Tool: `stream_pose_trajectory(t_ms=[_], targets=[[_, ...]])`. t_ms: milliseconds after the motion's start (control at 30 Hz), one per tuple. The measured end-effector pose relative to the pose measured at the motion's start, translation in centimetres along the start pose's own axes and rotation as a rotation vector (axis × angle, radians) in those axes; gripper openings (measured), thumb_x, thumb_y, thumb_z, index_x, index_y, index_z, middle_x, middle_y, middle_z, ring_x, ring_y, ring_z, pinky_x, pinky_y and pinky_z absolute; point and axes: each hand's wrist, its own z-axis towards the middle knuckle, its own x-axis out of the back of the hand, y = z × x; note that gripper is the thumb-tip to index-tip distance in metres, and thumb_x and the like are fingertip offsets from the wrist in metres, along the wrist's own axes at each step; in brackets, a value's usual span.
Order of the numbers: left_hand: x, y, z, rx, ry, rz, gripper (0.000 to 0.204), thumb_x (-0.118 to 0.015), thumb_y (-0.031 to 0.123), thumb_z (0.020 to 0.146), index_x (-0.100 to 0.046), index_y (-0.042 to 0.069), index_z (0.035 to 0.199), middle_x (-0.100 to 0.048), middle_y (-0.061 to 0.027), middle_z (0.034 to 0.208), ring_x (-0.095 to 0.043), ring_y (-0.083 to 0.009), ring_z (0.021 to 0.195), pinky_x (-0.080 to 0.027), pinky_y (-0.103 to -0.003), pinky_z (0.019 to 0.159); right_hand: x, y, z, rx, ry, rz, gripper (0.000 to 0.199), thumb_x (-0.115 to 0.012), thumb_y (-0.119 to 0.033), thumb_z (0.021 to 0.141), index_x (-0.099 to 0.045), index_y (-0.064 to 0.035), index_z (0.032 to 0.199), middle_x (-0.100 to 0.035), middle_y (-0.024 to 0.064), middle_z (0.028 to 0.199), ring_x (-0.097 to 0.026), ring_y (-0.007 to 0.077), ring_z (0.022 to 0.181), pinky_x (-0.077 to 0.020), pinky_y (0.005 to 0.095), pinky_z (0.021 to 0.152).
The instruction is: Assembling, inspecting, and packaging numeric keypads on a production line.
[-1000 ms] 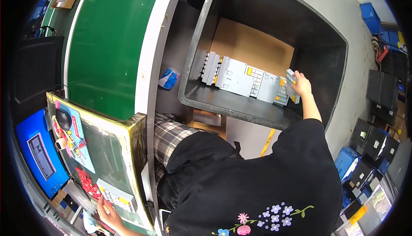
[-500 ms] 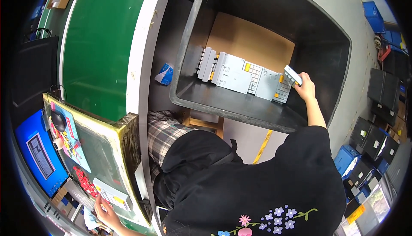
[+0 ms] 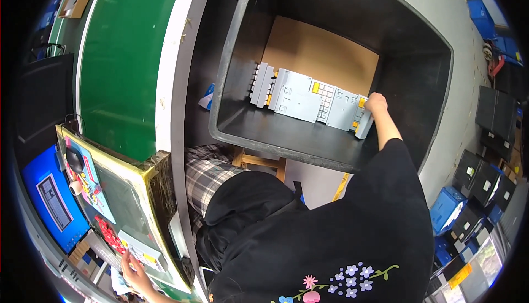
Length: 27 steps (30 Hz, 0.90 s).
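Observation:
My right hand (image 3: 376, 103) is inside a large black bin (image 3: 410, 77), closed on the top end of a small grey keyboard (image 3: 363, 124) that stands on its edge. This keyboard rests against the right end of a row of white-and-grey keyboards (image 3: 297, 95). Some in the row lie with their backs up; others show white and yellow keys. At the lower left, my left hand (image 3: 135, 275) is beside another small keyboard (image 3: 140, 250) on the workbench. Its fingers are extended near that keyboard's edge; whether they touch it is hard to tell.
Brown cardboard (image 3: 322, 49) lines the bin floor. A green work surface (image 3: 132, 66) with a white edge runs along the left. A monitor (image 3: 52, 198), a black mouse (image 3: 74, 160) and a red coiled item (image 3: 109, 234) are by the bench. Blue crates (image 3: 447, 209) stand at right.
My right hand has moved left and lowered the keyboard from a tilt to standing against the row's right end. My left hand has hardly moved. The view has shifted slightly.

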Motion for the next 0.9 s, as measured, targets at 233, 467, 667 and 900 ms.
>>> stream_pose_trajectory(t_ms=[233, 467, 667, 900], targets=[[0.0, -1.7, -3.0, 0.232, -0.025, -0.097, 0.022, -0.051, 0.011, 0.090, -0.059, 0.000, 0.106, -0.063, -0.0121, 0.097, -0.060, -0.0214, 0.082, -0.048, -0.028, 0.069, -1.9, -2.8, -0.6, 0.119, 0.282, -0.110, 0.039, -0.059, -0.027, 0.079, -0.061, -0.0133, 0.115, -0.061, 0.0136, 0.111, -0.060, 0.0236, 0.103, -0.0457, 0.0355, 0.087], [-0.7, -4.1, -4.7, 0.228, -0.089, -0.115, 0.022, -0.050, 0.011, 0.090, -0.059, 0.000, 0.107, -0.064, -0.0113, 0.096, -0.060, -0.0205, 0.083, -0.047, -0.027, 0.070, -2.9, -0.5, 4.0, 0.189, 0.040, 0.063, 0.042, -0.058, -0.031, 0.080, -0.059, -0.0143, 0.118, -0.057, 0.0074, 0.119, -0.057, 0.0231, 0.105, -0.0433, 0.0398, 0.088], [-0.4, -4.3, -6.4, 0.280, -0.056, -0.101, 0.022, -0.049, 0.012, 0.090, -0.059, 0.002, 0.106, -0.064, -0.0101, 0.094, -0.058, -0.0189, 0.080, -0.045, -0.025, 0.068, -1.3, -0.8, 2.5, 0.210, 0.004, 0.019, 0.048, -0.062, -0.031, 0.073, -0.059, -0.0163, 0.119, -0.056, 0.0052, 0.120, -0.056, 0.0246, 0.104, -0.0418, 0.0397, 0.089], [-1.6, -6.3, -7.1, 0.344, -0.105, -0.047, 0.022, -0.050, 0.015, 0.090, -0.060, 0.004, 0.105, -0.064, -0.0075, 0.093, -0.056, -0.0170, 0.076, -0.043, -0.025, 0.066, -2.5, -0.2, 2.9, 0.173, 0.134, 0.056, 0.050, -0.062, -0.029, 0.067, -0.061, -0.0179, 0.116, -0.060, 0.0057, 0.114, -0.056, 0.0234, 0.103, -0.0318, 0.0383, 0.095]])
